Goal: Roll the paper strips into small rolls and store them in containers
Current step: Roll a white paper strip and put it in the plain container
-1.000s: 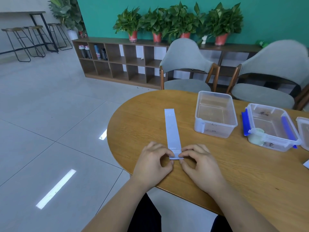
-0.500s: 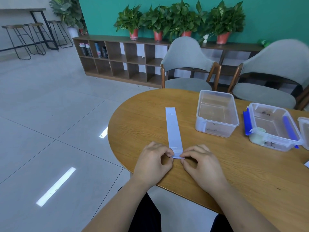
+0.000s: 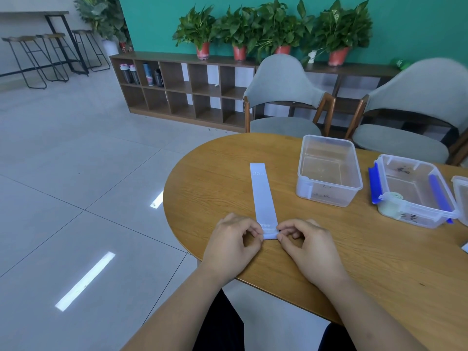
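The paper strip lies flat on the table. Its rolled near end sits pinched between the left hand and right hand, fingers curled.

On oval wooden table: long white paper strip, clear plastic tub right of it, blue-clipped clear box further right.

Your left hand, right hand and forearms bare; black trousers below your wrists, between them.
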Demonstrator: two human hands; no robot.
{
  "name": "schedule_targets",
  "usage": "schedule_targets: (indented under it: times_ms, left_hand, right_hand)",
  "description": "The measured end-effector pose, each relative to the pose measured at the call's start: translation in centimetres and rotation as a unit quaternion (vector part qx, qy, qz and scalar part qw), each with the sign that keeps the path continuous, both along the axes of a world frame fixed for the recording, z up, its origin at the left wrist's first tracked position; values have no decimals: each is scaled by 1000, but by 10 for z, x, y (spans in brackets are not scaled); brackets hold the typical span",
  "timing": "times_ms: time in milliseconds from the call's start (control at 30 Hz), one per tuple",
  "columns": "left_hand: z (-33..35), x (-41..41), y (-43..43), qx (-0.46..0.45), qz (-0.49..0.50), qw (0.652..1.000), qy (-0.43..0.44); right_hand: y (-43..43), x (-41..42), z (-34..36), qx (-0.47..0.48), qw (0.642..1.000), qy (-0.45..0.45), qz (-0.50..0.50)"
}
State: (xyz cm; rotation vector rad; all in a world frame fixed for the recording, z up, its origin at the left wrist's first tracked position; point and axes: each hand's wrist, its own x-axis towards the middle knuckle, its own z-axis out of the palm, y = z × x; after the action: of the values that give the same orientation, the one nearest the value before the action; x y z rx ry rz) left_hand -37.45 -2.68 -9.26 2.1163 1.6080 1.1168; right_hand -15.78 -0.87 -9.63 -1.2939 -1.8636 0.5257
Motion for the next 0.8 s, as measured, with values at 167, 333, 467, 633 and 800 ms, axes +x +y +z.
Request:
schedule_targets:
  times_ms: [167, 333, 467, 633, 800]
  left_hand:
    - [-1, 0, 2, 1, 6, 1000, 10]
    - [0, 1, 2, 5, 9, 999, 32]
    - [1, 2, 3, 8, 18, 999, 49]
    - [1, 3, 1, 16, 30, 997, 69]
    - [2, 5, 1, 19, 40, 995, 86]
  right_hand:
    - [-1, -2, 2, 5, 1000, -22, -2]
    - [-1, -3, 3, 39, 997, -68, -10]
    - [0, -4, 0, 58, 994, -88, -25]
    - [-1, -5, -3, 84, 987, -129, -40]
    - [-2, -5, -5, 92, 984, -145, -37]
